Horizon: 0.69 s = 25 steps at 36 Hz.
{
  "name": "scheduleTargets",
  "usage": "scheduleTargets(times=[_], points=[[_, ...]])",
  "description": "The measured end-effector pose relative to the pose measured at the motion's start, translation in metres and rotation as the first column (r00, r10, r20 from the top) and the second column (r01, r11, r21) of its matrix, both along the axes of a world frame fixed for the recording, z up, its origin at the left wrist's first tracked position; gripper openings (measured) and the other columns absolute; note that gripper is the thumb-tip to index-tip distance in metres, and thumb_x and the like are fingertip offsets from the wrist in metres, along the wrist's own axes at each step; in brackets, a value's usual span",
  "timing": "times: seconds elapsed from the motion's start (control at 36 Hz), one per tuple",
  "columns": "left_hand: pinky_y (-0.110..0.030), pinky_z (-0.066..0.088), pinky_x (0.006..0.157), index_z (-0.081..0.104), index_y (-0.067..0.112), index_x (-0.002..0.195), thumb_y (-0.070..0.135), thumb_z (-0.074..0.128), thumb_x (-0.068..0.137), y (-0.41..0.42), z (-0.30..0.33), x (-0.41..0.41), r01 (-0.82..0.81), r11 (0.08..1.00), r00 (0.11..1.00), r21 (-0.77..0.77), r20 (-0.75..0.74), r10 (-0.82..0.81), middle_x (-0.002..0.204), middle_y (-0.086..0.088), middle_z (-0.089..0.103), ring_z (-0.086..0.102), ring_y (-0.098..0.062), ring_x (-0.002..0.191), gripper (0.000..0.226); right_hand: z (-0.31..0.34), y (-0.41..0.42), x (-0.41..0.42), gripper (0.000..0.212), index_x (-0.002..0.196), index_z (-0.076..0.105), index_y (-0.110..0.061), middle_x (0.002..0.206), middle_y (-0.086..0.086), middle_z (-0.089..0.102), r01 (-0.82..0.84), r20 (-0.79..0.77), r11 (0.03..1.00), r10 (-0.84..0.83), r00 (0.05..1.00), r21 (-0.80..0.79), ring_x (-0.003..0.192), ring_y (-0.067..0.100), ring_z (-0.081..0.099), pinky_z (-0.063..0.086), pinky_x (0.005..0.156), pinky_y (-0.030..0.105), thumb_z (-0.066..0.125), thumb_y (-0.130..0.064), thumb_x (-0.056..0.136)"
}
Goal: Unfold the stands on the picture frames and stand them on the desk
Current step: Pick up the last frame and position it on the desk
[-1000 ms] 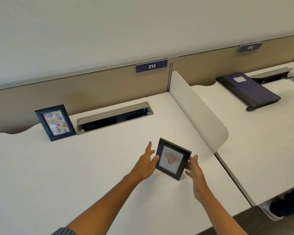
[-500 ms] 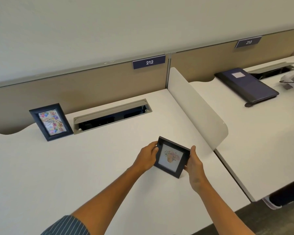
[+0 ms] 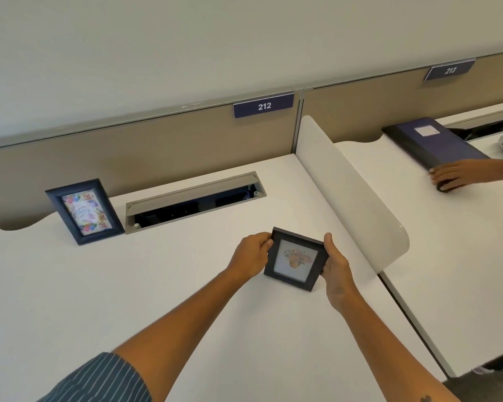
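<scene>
A small square dark frame with a flower-pot picture is near the middle of the white desk, its picture side facing me. My left hand grips its left edge and my right hand grips its right edge. Its stand is hidden behind it. A taller dark blue frame with a colourful picture stands upright at the back left, leaning back on its own, apart from both hands.
An open cable tray is sunk into the desk behind the frames. A white curved divider separates the neighbouring desk, where another person's hand rests on a dark blue folder. A beige partition with label 212 backs the desk.
Both hands have closed from beside the small frame onto its two side edges. On the neighbouring desk another person's hand has come onto the folder.
</scene>
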<state>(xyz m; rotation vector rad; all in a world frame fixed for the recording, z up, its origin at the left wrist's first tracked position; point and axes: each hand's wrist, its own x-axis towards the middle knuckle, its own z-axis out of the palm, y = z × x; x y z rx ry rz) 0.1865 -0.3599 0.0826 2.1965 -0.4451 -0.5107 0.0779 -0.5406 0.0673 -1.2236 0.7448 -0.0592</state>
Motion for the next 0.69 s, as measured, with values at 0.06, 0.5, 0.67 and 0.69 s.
scheduleTargets(times=[0.06, 0.5, 0.67, 0.69], points=[[-0.043, 0.059, 0.093, 0.07, 0.008, 0.12, 0.02, 0.046, 0.111, -0.007, 0.004, 0.014, -0.009, 1.0, 1.0, 0.007, 0.015, 0.009, 0.117, -0.01, 0.076, 0.07, -0.026, 0.106, 0.028, 0.002, -0.006, 0.018, 0.059, 0.093, 0.085, -0.028, 0.103, 0.002, 0.087, 0.006, -0.004, 1.0, -0.006, 1.0, -0.009, 0.118, 0.031, 0.074, 0.042, 0.123, 0.054, 0.051, -0.075, 0.101], [-0.058, 0.058, 0.093, 0.071, 0.003, 0.104, 0.019, 0.046, 0.109, -0.071, 0.02, 0.157, -0.148, 0.988, 0.989, -0.053, 0.021, 0.149, 0.105, -0.017, 0.075, 0.071, -0.037, 0.101, 0.03, 0.018, -0.074, 0.195, 0.056, 0.127, 0.074, -0.031, 0.114, -0.001, 0.085, 0.094, 0.026, 0.991, -0.092, 0.995, -0.095, 0.11, 0.021, 0.078, 0.057, 0.106, 0.044, 0.067, -0.073, 0.09], [-0.062, 0.058, 0.089, 0.067, -0.003, 0.095, 0.014, 0.047, 0.107, -0.093, 0.012, 0.215, -0.232, 0.967, 0.973, -0.102, -0.029, 0.23, 0.099, -0.028, 0.072, 0.068, -0.041, 0.088, 0.029, 0.023, -0.093, 0.257, 0.05, 0.119, 0.075, -0.03, 0.107, 0.0, 0.085, 0.031, -0.018, 0.993, -0.033, 0.999, -0.117, 0.109, 0.022, 0.077, 0.055, 0.087, 0.034, 0.06, -0.073, 0.096], [-0.063, 0.058, 0.089, 0.067, -0.003, 0.094, 0.013, 0.047, 0.106, -0.095, 0.01, 0.224, -0.242, 0.965, 0.97, -0.107, -0.031, 0.24, 0.097, -0.029, 0.071, 0.065, -0.035, 0.082, 0.029, 0.022, -0.096, 0.266, 0.052, 0.121, 0.075, -0.029, 0.109, 0.001, 0.085, 0.026, -0.017, 0.993, -0.028, 0.999, -0.113, 0.109, 0.022, 0.078, 0.056, 0.091, 0.036, 0.06, -0.073, 0.096]])
